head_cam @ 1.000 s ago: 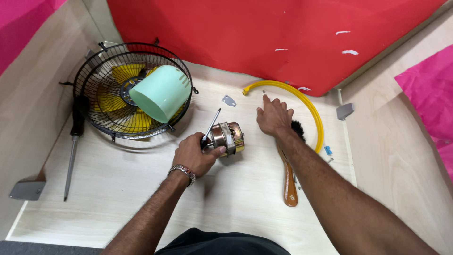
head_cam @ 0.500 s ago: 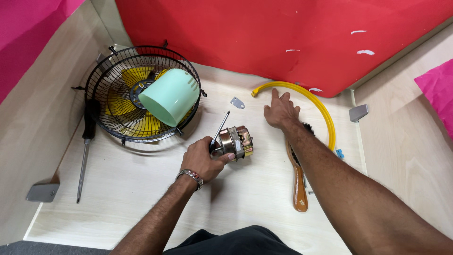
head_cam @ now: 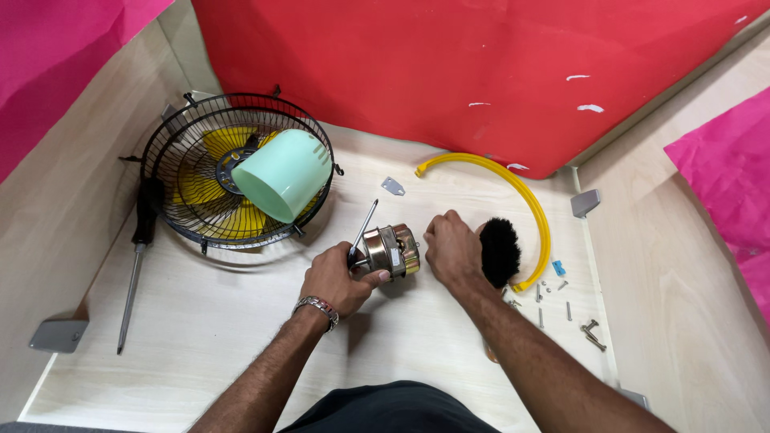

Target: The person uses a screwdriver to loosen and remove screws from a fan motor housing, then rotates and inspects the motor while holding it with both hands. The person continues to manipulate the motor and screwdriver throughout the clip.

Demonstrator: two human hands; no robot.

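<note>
**Brass-coloured motor held at bench centre**

Brass-and-silver cylindrical fan motor point(head_cam: 391, 250) serves as our landmark. We note the left hand point(head_cam: 337, 281) closed around its left end, beside the steel shaft point(head_cam: 362, 232). Right hand point(head_cam: 451, 250) is curled at its right end, touching; firmness of hold unclear. Black bristle brush point(head_cam: 500, 251) lies just right of that hand. Black wire fan guard point(head_cam: 233, 172) with mint-green plastic housing point(head_cam: 282, 174) sits upper left of the motor; loose screws point(head_cam: 561, 301) lie right of it.

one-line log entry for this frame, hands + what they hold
left hand: grips fan motor | right hand: beside motor, at black brush
</note>
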